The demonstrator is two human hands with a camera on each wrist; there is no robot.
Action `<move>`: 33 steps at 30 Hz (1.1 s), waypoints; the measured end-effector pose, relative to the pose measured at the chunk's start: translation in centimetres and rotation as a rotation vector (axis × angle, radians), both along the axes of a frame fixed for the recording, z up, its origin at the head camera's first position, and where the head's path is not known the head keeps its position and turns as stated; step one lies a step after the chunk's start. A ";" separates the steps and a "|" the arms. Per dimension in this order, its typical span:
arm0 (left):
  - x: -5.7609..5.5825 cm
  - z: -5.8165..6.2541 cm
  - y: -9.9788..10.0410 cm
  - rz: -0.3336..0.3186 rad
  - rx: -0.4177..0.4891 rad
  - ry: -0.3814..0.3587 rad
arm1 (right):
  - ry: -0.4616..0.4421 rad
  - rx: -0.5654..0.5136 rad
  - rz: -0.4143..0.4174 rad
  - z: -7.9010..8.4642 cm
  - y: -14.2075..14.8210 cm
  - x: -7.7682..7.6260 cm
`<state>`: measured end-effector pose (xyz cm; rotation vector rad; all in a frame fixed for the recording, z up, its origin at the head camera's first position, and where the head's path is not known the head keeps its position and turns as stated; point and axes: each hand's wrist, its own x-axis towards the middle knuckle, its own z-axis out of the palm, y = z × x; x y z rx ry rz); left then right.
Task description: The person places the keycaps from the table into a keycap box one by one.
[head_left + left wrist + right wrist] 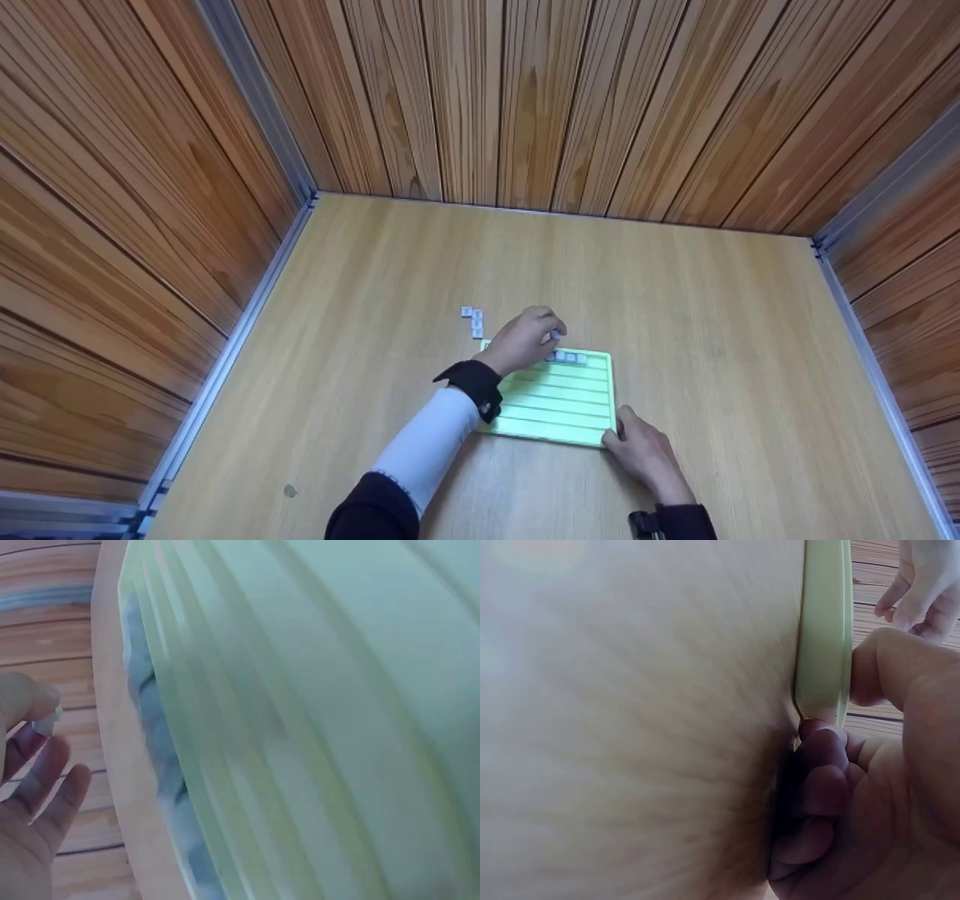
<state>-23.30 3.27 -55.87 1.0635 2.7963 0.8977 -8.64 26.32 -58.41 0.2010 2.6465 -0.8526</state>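
My left hand is over the far edge of a light green ridged tray. Between its thumb and index finger it pinches a small whitish tile; the other fingers are spread in the left wrist view. Below that hand, a row of small pale tiles lies along the tray's farthest groove, partly hidden by the hand. At the near right corner my right hand grips the tray, thumb on the rim and curled fingers against its side.
Several loose tiles lie on the wooden table just beyond the tray's far left corner. Wood-plank walls enclose the table at the back and sides, with metal rails along the edges.
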 end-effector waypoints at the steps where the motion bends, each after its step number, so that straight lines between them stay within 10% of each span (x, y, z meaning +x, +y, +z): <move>1: 0.0 -0.1 0.5 -0.006 -0.005 0.007 | 0.005 0.000 0.003 0.0 0.0 0.0; 18: 0.6 -0.7 5.4 -0.102 -0.075 0.073 | 0.040 -0.002 0.006 0.2 -0.1 0.2; 33: 1.2 -1.3 7.1 -0.063 -0.145 0.030 | 0.071 -0.004 0.003 0.0 -0.1 0.3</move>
